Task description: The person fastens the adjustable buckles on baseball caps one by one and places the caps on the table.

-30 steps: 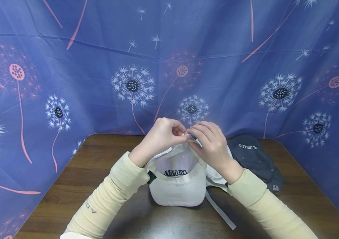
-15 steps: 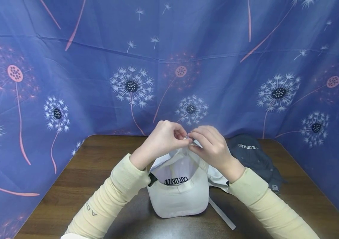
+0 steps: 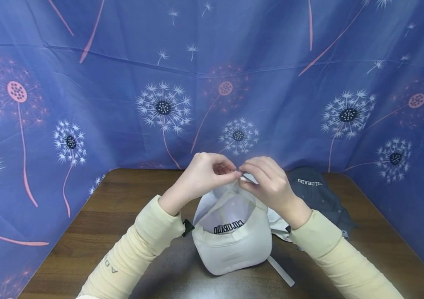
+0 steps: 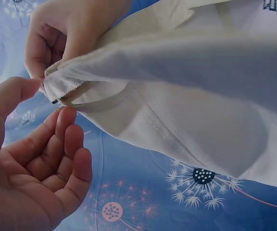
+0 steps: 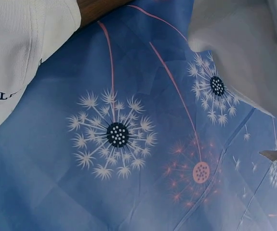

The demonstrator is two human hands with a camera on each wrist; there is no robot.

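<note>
A white cap [image 3: 236,249] with black COLORADO lettering is tipped so its inside and brim face me in the head view. Its back edge is raised between my two hands. My left hand [image 3: 206,172] pinches the end of the cap's back strap [image 4: 63,89] between thumb and finger. My right hand [image 3: 269,180] pinches the same spot from the other side. In the left wrist view, the other fingers [image 4: 75,144] of the left hand curl loosely below the strap. The right wrist view shows no fingers.
A second white cap [image 3: 278,226] lies behind the right forearm. Beyond it is a dark grey cap [image 3: 310,193] with white lettering. A pale strap [image 3: 281,270] lies on the brown wooden table [image 3: 122,199]. A blue dandelion-print cloth [image 3: 197,104] surrounds the table.
The white cap has shifted to the right and its brim has dropped lower toward me. Both hands have moved slightly right and down, still pinching the strap.
</note>
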